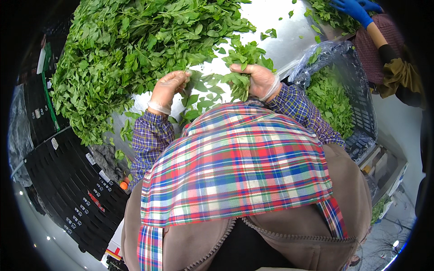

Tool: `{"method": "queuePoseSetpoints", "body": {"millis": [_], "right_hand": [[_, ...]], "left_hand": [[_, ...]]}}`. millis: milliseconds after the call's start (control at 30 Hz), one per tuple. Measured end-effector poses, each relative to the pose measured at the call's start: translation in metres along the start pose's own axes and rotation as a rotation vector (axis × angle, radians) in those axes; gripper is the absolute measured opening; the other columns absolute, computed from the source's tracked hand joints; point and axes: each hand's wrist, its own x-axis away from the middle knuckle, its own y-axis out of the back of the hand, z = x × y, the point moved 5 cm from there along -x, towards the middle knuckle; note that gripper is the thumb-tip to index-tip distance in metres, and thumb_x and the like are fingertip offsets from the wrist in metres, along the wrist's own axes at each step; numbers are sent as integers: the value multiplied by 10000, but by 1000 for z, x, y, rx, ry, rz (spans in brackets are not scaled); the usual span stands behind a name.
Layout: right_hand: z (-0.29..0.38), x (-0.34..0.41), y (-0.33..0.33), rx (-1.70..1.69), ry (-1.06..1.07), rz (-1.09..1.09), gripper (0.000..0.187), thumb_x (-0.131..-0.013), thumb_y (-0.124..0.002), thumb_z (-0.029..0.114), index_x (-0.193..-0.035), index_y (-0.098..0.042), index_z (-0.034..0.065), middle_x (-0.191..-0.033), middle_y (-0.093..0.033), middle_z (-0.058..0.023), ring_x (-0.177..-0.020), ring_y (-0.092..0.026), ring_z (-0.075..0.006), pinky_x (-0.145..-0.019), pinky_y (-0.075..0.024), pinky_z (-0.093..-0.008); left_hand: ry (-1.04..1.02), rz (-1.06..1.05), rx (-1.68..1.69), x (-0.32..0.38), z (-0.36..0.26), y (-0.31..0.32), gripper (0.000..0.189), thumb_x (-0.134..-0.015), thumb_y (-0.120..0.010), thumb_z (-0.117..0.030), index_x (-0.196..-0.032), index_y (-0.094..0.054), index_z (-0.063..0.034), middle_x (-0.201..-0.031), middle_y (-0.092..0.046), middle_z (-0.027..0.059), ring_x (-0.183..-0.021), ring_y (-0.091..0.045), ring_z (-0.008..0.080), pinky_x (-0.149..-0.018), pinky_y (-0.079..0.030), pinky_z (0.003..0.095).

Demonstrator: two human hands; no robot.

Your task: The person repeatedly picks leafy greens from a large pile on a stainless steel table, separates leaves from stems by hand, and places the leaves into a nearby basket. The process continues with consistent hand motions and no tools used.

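Note:
My right hand (261, 79), in a thin clear glove, grips a small bunch of leafy green stems (245, 54), leaves spreading above the thumb and stems pointing down below it. My left hand (171, 86), gloved the same way, has its thumb and fingertips pinched together on a leafy sprig (198, 83); its stem is mostly hidden by the fingers. Beyond the left hand, a large heap of the same leafy greens (135, 50) covers much of a shiny metal table (261, 17). Loose leaves (193, 113) lie between my hands, close to my checked apron (237, 162).
To the right stands a black plastic crate (364, 108) lined with clear film, holding more greens (330, 98). Black crates (74, 183) are stacked at the left. A co-worker's blue-gloved hand (352, 10) touches another pile of greens (327, 13) at the upper right.

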Motion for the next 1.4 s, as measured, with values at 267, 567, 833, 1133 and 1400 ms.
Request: {"method": "queuePoseSetpoints", "body": {"millis": [267, 567, 833, 1133, 1400], "right_hand": [[-13, -3, -8, 122, -32, 38, 336, -806, -651, 154, -1085, -554, -5, -1028, -609, -95, -923, -583, -192, -821, -454, -329], [-5, 0, 5, -7, -48, -111, 280, -848, -578, 130, -1098, -521, 16, -957, -608, -92, -826, -605, -220, -761, -521, -380], [3, 1, 15, -8, 39, -131, 286, -842, -562, 107, -1103, -515, 0, -983, -603, -103, -875, -595, -216, -804, -500, -357], [4, -4, 18, -2, 47, -154, 255, -840, -563, 118, -1067, -517, 11, -957, -606, -101, -831, -603, -208, -765, -510, -354], [2, -3, 16, -3, -27, -183, 252, -838, -553, 118, -1072, -526, 29, -962, -608, -88, -835, -600, -211, -769, -505, -363]], "left_hand": [[-93, 342, -425, 23, -13, -91, 217, -857, -610, -228, -877, -662, -18, -755, -644, 48, -720, -590, 128, -688, -477, 257], [-364, -330, -1326, 1, -6, -10, 216, -837, -631, -230, -843, -637, -14, -767, -627, 56, -724, -558, 114, -661, -448, 250], [19, -53, -31, 1, 12, 6, 196, -836, -633, -222, -953, -630, -65, -789, -596, -33, -653, -517, 60, -613, -424, 196], [-166, -134, -898, -1, -11, -6, 331, -860, -588, -348, -875, -672, -28, -753, -652, 86, -671, -599, 153, -632, -476, 262], [-325, -545, -1087, -51, -59, 2, 294, -816, -607, -292, -1006, -625, -69, -936, -652, 103, -862, -619, 287, -743, -480, 370]]}}
